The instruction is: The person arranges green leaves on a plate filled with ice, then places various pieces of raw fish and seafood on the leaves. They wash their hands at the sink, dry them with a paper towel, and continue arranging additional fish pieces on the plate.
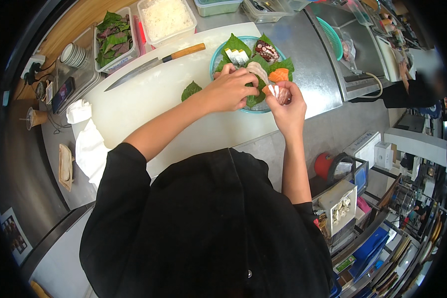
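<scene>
A round blue-rimmed plate (215, 63) carries green perilla leaves (232, 43) with groups of sliced seafood on them. Silver-skinned fish slices (237, 57) and octopus slices (266, 51) lie toward the far side. Pale fish slices (257, 71) are in the middle, and orange salmon slices (278, 75) sit at the right. My left hand (232, 89) reaches over the near left of the plate, its fingers curled by the pale slices; its fingertips are partly hidden. At the near right rim, my right hand (289, 107) pinches pink-and-white fish slices (279, 93) between thumb and fingers.
A knife (154, 66) with a wooden handle lies on the white cutting board (159, 107), near a loose leaf (190, 90). Beyond are tubs of leaves (115, 39) and white shreds (166, 20). A sink (355, 49) and another person's dark sleeve (412, 94) are at right.
</scene>
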A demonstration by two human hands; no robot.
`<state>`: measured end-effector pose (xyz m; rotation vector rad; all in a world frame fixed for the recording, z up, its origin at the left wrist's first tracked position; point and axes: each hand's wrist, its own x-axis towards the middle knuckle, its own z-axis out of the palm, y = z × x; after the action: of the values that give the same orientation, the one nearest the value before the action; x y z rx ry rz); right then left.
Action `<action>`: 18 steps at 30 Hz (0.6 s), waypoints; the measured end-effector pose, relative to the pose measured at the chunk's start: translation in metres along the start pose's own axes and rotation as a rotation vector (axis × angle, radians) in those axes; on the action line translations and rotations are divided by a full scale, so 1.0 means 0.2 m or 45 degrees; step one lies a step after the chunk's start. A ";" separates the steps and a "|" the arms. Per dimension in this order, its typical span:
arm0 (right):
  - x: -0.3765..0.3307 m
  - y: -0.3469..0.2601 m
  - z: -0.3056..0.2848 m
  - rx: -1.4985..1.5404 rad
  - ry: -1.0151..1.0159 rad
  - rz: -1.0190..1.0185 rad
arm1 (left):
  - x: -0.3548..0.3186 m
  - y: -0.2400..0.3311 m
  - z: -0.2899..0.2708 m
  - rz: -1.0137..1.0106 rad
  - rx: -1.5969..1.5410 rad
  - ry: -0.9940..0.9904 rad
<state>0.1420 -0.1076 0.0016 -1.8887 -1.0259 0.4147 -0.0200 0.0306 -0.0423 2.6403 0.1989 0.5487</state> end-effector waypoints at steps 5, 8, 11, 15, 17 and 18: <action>-0.01 0.04 0.02 0.048 -0.002 0.027 | 0.07 -0.05 -0.13 0.076 -0.024 -0.336; -0.01 0.07 0.03 0.071 -0.001 0.085 | 0.06 -0.03 -0.18 0.093 -0.022 -0.362; -0.01 0.09 0.05 0.043 -0.009 0.133 | 0.05 -0.03 -0.18 0.132 -0.020 -0.337; 0.00 0.11 0.05 0.024 0.009 0.114 | 0.03 -0.05 -0.11 0.129 0.026 -0.153; 0.01 0.11 0.04 0.051 0.015 0.112 | 0.00 -0.04 -0.08 0.131 0.000 -0.003; 0.01 0.11 0.04 0.059 0.013 0.111 | -0.02 -0.04 -0.07 0.107 -0.003 0.024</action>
<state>0.1494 -0.1068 -0.0202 -1.8972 -0.9218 0.4752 -0.0289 0.0412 -0.0358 2.6521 0.0930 0.6007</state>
